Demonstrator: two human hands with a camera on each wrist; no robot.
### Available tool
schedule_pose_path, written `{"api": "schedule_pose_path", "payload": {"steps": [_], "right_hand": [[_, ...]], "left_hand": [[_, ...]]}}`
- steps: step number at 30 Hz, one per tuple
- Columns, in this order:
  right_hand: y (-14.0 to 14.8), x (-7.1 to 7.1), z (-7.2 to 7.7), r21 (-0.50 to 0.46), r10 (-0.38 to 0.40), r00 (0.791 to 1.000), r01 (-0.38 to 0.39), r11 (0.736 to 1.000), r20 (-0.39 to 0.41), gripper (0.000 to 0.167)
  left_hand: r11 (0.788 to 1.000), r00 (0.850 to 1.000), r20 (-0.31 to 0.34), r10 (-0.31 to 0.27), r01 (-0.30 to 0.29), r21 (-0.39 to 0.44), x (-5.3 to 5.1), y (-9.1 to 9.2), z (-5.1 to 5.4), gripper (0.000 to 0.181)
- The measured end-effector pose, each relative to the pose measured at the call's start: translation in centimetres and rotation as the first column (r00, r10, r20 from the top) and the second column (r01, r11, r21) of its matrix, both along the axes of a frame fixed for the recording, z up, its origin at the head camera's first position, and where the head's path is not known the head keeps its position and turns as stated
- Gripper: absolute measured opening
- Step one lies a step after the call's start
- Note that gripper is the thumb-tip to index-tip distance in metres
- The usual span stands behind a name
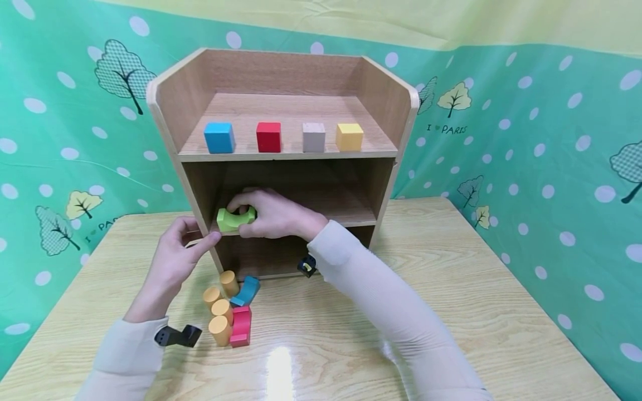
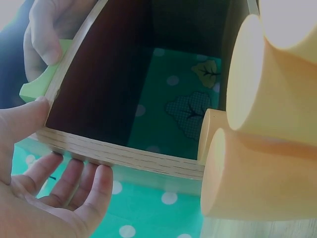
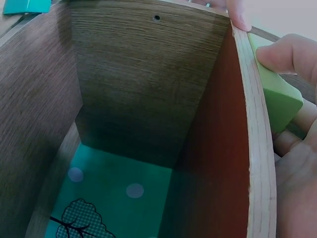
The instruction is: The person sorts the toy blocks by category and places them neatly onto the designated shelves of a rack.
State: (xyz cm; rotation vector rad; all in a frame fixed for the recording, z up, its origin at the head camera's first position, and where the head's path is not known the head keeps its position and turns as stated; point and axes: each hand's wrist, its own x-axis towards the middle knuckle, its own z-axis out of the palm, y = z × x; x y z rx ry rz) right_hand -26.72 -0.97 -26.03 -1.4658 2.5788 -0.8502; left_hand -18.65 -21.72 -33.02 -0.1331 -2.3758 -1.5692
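Observation:
My right hand [image 1: 276, 214] pinches a green arch-shaped block [image 1: 229, 221] at the left end of the middle shelf of a wooden shelf unit [image 1: 301, 220]. In the right wrist view the green block [image 3: 280, 94] lies against the shelf board, thumb on one side and fingers on the other. My left hand [image 1: 175, 250] holds the unit's left side panel near that shelf. In the left wrist view the left thumb [image 2: 25, 116] rests by the shelf edge, and the other fingers touch the outside of the panel.
Blue [image 1: 219, 138], red [image 1: 268, 137], grey [image 1: 314, 137] and yellow [image 1: 349, 137] cubes stand along the top shelf. On the table before the unit are several orange cylinders [image 1: 220, 329], a blue curved block [image 1: 247, 291] and a red curved block [image 1: 241, 327]. A dotted cloth [image 1: 526, 139] hangs behind.

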Motion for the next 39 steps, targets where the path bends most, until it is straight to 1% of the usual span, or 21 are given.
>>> {"api": "schedule_pose_path", "payload": {"steps": [4, 9, 16, 21, 24, 26, 32, 36, 39], "right_hand": [[0.2, 0.0, 0.1, -0.008, 0.006, 1.000, -0.006, 1.000, -0.005, 0.030], [0.5, 0.0, 0.1, -0.021, 0.007, 0.999, -0.007, 1.000, -0.032, 0.034], [1.5, 0.3, -0.1, -0.028, -0.017, 0.999, 0.016, 0.999, -0.052, 0.042], [2.5, 0.5, -0.2, -0.043, -0.047, 0.997, 0.045, 0.998, -0.058, 0.042], [3.1, 0.5, -0.4, -0.069, -0.055, 0.996, 0.051, 0.996, -0.067, 0.041], [3.5, 0.5, -0.5, -0.085, -0.057, 0.996, 0.051, 0.995, -0.067, 0.042], [4.5, 1.1, -0.5, -0.110, -0.075, 0.996, 0.070, 0.991, -0.040, 0.052], [5.0, 1.7, -0.8, -0.133, -0.063, 0.996, 0.055, 0.990, -0.061, 0.049], [5.4, 2.1, -1.2, -0.171, -0.033, 0.995, 0.016, 0.985, -0.095, 0.046]], "left_hand": [[1.000, 1.000, -0.001, 0.000, 0.000, 0.002, -0.1, 0.0, -0.1, 0.041], [1.000, 1.000, -0.001, 0.007, -0.007, -0.008, -0.1, 0.0, -0.1, 0.042], [1.000, 1.000, 0.020, 0.015, -0.015, -0.006, 0.0, 0.0, 0.0, 0.043], [1.000, 0.999, 0.031, 0.016, -0.016, -0.010, 0.0, 0.0, 0.0, 0.046], [1.000, 0.999, 0.033, 0.020, -0.019, -0.017, -0.1, 0.0, 0.0, 0.047], [0.999, 0.999, 0.035, 0.022, -0.021, -0.024, -0.1, 0.0, 0.0, 0.048], [0.999, 0.999, 0.022, 0.026, -0.026, -0.029, 0.0, 0.0, 0.0, 0.045], [0.999, 0.999, 0.021, 0.028, -0.027, -0.032, 0.0, 0.1, 0.0, 0.044], [0.999, 0.999, 0.023, 0.026, -0.026, -0.030, 0.0, 0.0, 0.0, 0.044]]}}
